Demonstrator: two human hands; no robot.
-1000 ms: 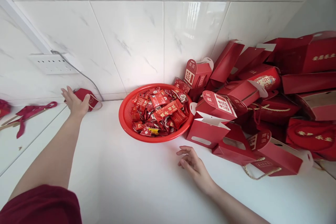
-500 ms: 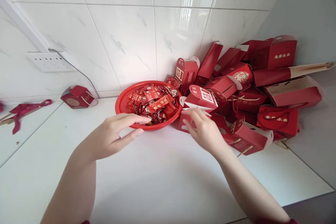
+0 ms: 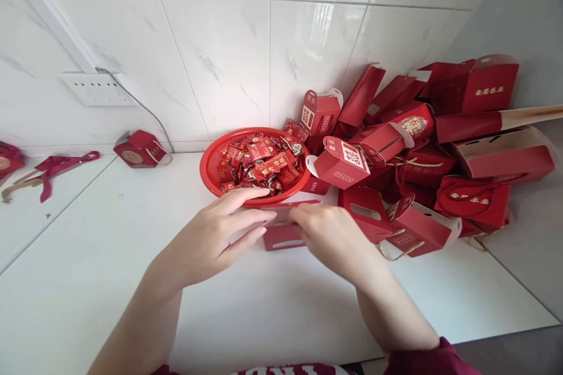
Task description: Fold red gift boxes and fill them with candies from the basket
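My right hand [image 3: 328, 234] pinches the edge of a red box [image 3: 284, 237] with an oval cut-out, in front of the basket. Next to that box's left end is my left hand [image 3: 220, 234], its fingers apart and nothing held; whether a fingertip touches the box is hard to tell. Behind both hands, a red plastic basket [image 3: 208, 173] holds many red-wrapped packets [image 3: 264, 152]. To the right of the basket, a pink-red box [image 3: 343, 173] with a white printed label rests tilted against other boxes.
A large heap of red gift boxes [image 3: 472, 199] fills the right side of the white table [image 3: 246, 316]. At the left are a small red box [image 3: 139, 149] and ribbons [image 3: 55, 169]. A grey cable [image 3: 141, 105] runs down from a wall socket [image 3: 90, 91].
My right hand has moved nearer with a red box from beside the heap, now in front of the basket. My left hand has shifted right. The view has moved slightly.
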